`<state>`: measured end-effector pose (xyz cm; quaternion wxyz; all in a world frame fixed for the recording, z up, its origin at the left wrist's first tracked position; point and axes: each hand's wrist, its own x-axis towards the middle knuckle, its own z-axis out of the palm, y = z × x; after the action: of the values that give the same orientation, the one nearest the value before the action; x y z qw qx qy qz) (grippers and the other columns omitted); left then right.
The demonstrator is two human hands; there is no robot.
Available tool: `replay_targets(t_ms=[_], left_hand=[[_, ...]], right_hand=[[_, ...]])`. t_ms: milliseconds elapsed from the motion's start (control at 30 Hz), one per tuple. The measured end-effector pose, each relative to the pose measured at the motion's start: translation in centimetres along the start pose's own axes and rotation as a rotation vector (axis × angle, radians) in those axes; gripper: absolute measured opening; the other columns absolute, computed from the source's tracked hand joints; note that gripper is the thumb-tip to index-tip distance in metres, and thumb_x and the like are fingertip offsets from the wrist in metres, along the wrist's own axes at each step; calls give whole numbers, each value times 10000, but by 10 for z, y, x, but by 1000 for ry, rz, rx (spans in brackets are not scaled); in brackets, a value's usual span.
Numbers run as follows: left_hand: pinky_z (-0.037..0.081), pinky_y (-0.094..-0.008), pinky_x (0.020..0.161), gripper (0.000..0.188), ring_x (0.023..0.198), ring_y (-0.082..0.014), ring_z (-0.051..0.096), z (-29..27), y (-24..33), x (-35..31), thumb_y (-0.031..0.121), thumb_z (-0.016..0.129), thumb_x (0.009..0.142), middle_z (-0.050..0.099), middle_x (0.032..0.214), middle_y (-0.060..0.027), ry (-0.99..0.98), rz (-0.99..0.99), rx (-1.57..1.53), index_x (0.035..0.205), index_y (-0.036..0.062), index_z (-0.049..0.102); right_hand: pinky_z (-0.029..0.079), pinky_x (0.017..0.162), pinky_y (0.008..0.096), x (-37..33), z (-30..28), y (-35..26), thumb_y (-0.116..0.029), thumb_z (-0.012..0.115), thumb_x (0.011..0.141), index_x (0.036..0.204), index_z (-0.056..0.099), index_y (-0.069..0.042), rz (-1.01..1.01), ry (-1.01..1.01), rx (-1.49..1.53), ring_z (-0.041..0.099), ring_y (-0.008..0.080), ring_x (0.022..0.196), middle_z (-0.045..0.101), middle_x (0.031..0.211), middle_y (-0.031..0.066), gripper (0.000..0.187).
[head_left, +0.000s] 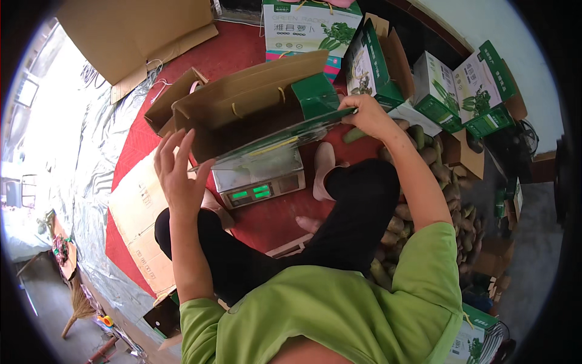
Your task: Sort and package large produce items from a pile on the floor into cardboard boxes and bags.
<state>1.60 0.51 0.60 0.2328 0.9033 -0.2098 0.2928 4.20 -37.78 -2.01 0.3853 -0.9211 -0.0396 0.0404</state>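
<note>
An open cardboard carton [239, 124], brown inside and green outside, sits over a digital scale [264, 182] with a lit green display. My right hand [368, 116] pinches the carton's green flap at its right end. At the left front corner, my left hand [179, 173] has its fingers spread, with the thumb close to the carton's edge; whether it touches cannot be told. Two cord loops hang from the raised back flap. The part of the carton's floor I can see is dark. A green radish [353, 134] lies just below my right hand.
A heap of green radishes [431, 155] lies at my right, beside several printed cartons [436, 91]. One radish [308, 224] is between my feet on the red mat [254, 227]. Flattened cardboard [145, 218] lies at left; a large brown box [136, 33] stands behind.
</note>
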Motion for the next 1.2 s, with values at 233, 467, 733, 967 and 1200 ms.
replay_targets(t_ms=[233, 467, 733, 967, 1200], left_hand=[[401, -399, 924, 504, 993, -252, 544, 21, 4, -1, 111, 754, 624, 596, 1047, -49, -391, -10, 1, 1107, 105, 608], [423, -359, 791, 61, 812, -227, 541, 23, -8, -5, 123, 659, 721, 564, 773, -29, -327, 52, 204, 775, 94, 659], [408, -382, 836, 99, 907, -242, 556, -6, -17, -16, 49, 669, 700, 598, 848, -41, -335, -58, 215, 795, 61, 642], [450, -392, 789, 168, 878, -291, 586, 2, -3, -13, 54, 655, 736, 626, 877, -76, -436, -67, 95, 902, 64, 636], [454, -390, 772, 250, 875, -281, 590, 19, 2, -10, 70, 649, 744, 623, 876, -77, -513, -134, 114, 990, 107, 636]], right_hand=[[442, 710, 281, -13, -1, 5, 73, 628, 718, 827, 619, 18, 115, -104, -7, 559, 125, 739, 623, 737, 60, 122], [446, 662, 291, 2, 25, 12, 76, 619, 721, 830, 593, 16, -22, -72, 17, 555, 117, 720, 629, 759, 70, 128], [349, 844, 357, 5, 43, -32, -54, 705, 687, 869, 618, -88, -34, -209, -160, 417, 272, 975, 554, 874, 78, 204], [349, 846, 365, -5, 46, -44, -71, 707, 697, 883, 627, -109, -90, -242, -88, 444, 260, 946, 538, 893, 97, 206], [465, 750, 329, -16, 39, -39, -104, 664, 748, 943, 650, -36, -188, -175, -97, 621, 242, 842, 660, 873, 113, 207]])
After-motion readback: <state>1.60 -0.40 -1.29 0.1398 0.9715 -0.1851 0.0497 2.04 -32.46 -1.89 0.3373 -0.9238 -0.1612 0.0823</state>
